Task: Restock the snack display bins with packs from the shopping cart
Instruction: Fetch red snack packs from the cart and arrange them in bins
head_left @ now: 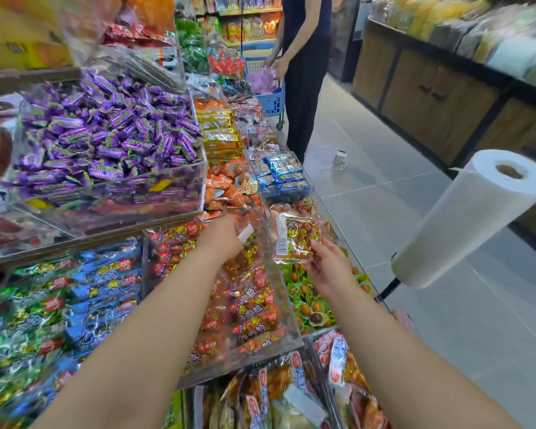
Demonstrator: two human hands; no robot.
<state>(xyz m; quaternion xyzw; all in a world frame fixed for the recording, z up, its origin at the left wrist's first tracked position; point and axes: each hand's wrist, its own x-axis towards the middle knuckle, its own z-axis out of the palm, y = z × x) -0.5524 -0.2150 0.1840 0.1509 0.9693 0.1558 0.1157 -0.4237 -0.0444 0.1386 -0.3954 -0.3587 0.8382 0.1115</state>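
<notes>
We see the pack (297,238), a clear bag of red-and-gold wrapped sweets, held up in the right hand (327,269), whose thumb and fingers pinch its near right corner. It hangs just past the right wall of the clear acrylic bin (260,357) that holds the same red-and-gold packs. It sits more over the green-wrapped sweets (310,308) than over its own bin.

The bin therefore lies to the left of the pack and slightly nearer. We judge the coming move to be a short carry leftward over that wall and then down. The bin's long axis runs near to far. The pack is close to square, so it should drop in whichever way it is turned.

The left hand (222,239) hovers over the far part of the bin, nearer to it than the right. Its back faces us and a white strip shows at its fingertips, but we cannot tell whether it grips that strip or only touches it.

The 1 plain label is the white barcode strip (281,239) along the pack's left edge. The bold characters on the wrappers are too blurred for us to read.

More packs in the cart (260,400), with red-and-white labels, lie at the near edge. Purple sweets (106,140) fill a bin at far left and a roll of plastic bags (464,218) stands at right. Far up the aisle, 1 other person (304,72) stands by a blue basket (270,99).
</notes>
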